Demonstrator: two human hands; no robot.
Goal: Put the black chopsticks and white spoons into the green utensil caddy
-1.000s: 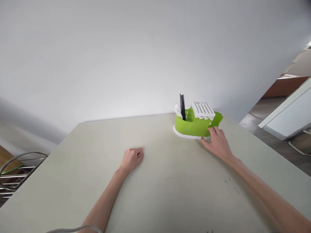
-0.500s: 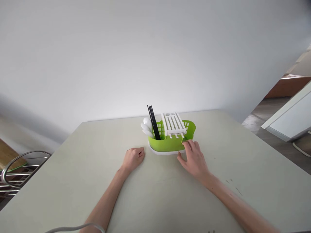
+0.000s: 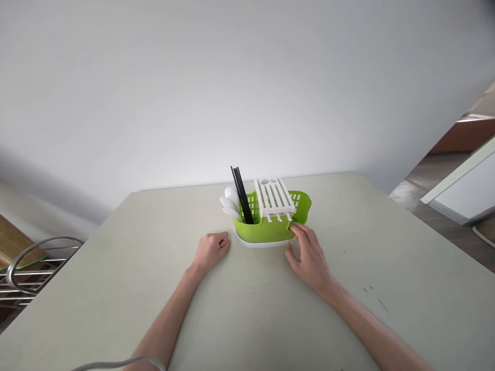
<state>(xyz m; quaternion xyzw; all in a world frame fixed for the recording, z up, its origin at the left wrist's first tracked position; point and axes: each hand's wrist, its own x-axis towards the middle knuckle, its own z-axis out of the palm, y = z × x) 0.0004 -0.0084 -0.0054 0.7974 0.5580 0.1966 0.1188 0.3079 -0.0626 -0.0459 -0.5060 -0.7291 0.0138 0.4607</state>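
A green cutlery holder (image 3: 263, 234) on a white base stands on the table. Black chopsticks (image 3: 243, 198) lean in its left part, beside several white spoons (image 3: 231, 200). A white slotted rack (image 3: 274, 196) with hooks along its front edge sits across the top. My right hand (image 3: 309, 257) is at the holder's front right, its fingertips against a small green piece (image 3: 289, 225) below the hooks. The thumb sits lower, apart from the fingers. My left hand (image 3: 211, 251) rests as a fist on the table, left of the holder and holding nothing I can see.
The pale table (image 3: 247, 309) runs back to a white wall (image 3: 240, 93). A metal wire rack (image 3: 36, 270) with a wooden board (image 3: 17, 242) stands beyond the left edge. A grey cable (image 3: 116, 363) crosses near my left forearm. A white cabinet (image 3: 469, 180) is at the right.
My right thumb has shifted slightly right, and the fingers now lie closer to the small green piece. The view has turned a little; my left fist and the holder stay in place.
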